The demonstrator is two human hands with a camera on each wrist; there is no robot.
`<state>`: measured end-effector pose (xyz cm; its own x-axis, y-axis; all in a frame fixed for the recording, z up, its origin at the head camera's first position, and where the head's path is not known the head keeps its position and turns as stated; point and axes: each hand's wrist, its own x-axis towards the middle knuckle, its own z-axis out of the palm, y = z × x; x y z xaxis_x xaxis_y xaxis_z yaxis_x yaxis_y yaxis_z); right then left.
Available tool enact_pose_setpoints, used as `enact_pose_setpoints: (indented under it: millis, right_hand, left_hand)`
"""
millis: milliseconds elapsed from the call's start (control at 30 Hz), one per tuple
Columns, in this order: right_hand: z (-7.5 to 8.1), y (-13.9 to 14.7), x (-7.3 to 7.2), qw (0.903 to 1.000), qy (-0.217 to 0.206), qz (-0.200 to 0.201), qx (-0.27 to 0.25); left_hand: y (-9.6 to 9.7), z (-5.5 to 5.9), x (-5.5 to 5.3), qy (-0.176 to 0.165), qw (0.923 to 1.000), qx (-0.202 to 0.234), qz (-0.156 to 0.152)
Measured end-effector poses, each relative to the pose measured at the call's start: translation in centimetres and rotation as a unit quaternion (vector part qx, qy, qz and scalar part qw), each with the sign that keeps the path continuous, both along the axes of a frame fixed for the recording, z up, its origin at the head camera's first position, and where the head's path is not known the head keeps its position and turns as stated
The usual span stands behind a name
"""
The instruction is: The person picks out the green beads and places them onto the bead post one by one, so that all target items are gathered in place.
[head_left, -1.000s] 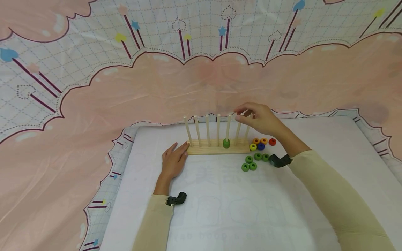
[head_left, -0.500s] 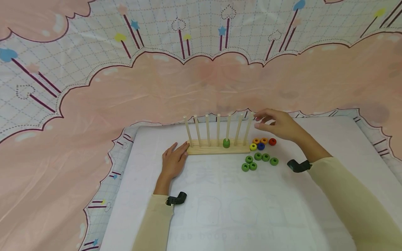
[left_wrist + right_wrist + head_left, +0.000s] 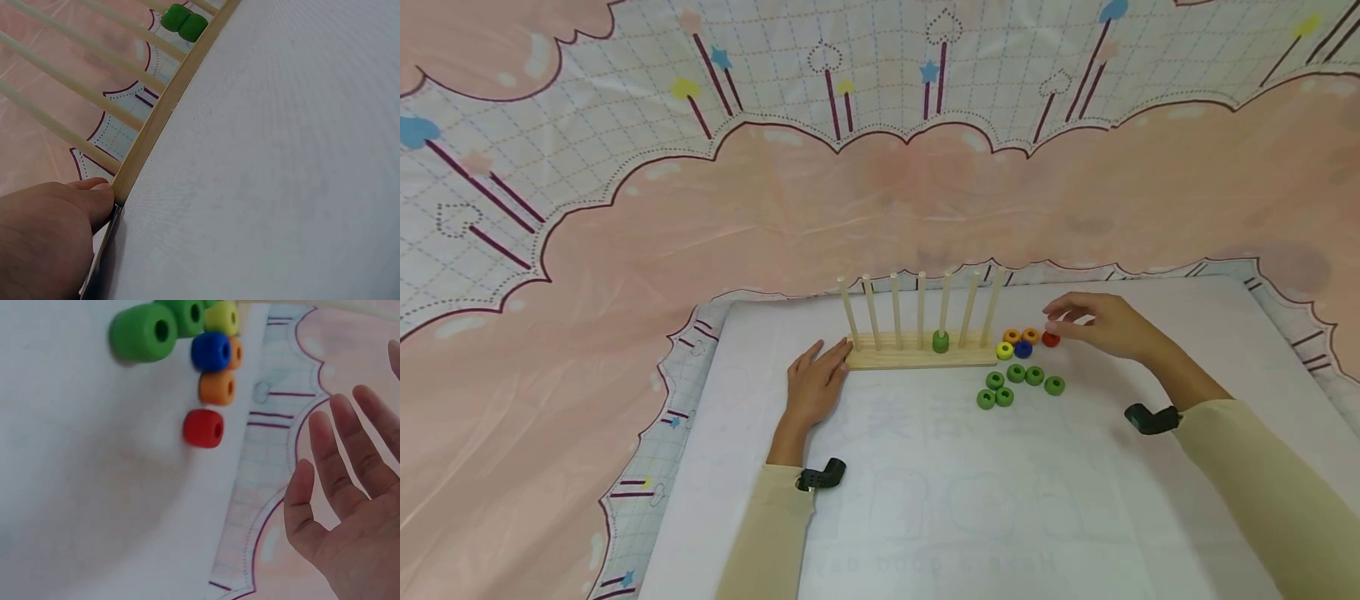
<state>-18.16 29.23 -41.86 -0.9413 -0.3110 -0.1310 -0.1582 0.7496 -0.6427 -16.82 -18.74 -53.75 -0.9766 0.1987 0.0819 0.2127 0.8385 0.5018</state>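
A pale wooden peg rack [image 3: 887,360] with several upright pegs stands near the table's far side in the head view. Two green beads [image 3: 184,23] are stacked on one of its pegs. My left hand [image 3: 815,385] touches the rack's left end, fingers extended; in the left wrist view its thumb lies at the base's corner. Over the table to the right, my right hand [image 3: 1101,323] holds nothing, its fingers apart and slightly bent. Its fingertips overlap the red bead [image 3: 1051,340] in the head view, but the right wrist view shows the hand [image 3: 356,487] apart from that bead.
Right of the rack lie a yellow bead [image 3: 1004,351], a blue bead [image 3: 1022,350] and two orange beads [image 3: 1030,337]. Several loose green beads [image 3: 1016,373] lie nearer the front. Patterned pink cloth [image 3: 887,200] hangs behind the white tabletop [image 3: 925,483].
My right hand has moved right and down from above the rack's right pegs to over the red bead. The left hand, rack and beads have stayed in place.
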Motion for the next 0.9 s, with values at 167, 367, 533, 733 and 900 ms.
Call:
enact_pose_setpoints:
  millis: [167,367,533,733,900]
  right_hand:
    - [-1.0,1.1,0.6,0.9995,-0.029,-0.005,0.011]
    - [-2.6,2.2,1.1,0.9990,-0.044,-0.001,0.012]
    - [-3.9,2.6,1.3,0.9972,-0.075,-0.005,0.009]
    - [-4.9,2.7,1.7,0.9942,-0.107,-0.008,-0.005]
    - [-5.5,2.7,1.7,0.9926,-0.120,0.003,-0.019]
  left_hand:
    - [0.0,0.1,0.0,0.000,1.0000,0.000,-0.002]
    - [0.0,0.0,-0.1,0.000,1.0000,-0.001,-0.002]
    - [0.0,-0.1,-0.2,0.021,0.9996,0.019,0.001]
    - [-0.2,-0.1,-0.4,0.052,0.9935,0.101,-0.011]
    - [-0.3,0.0,-0.4,0.040,0.9895,0.137,-0.018]
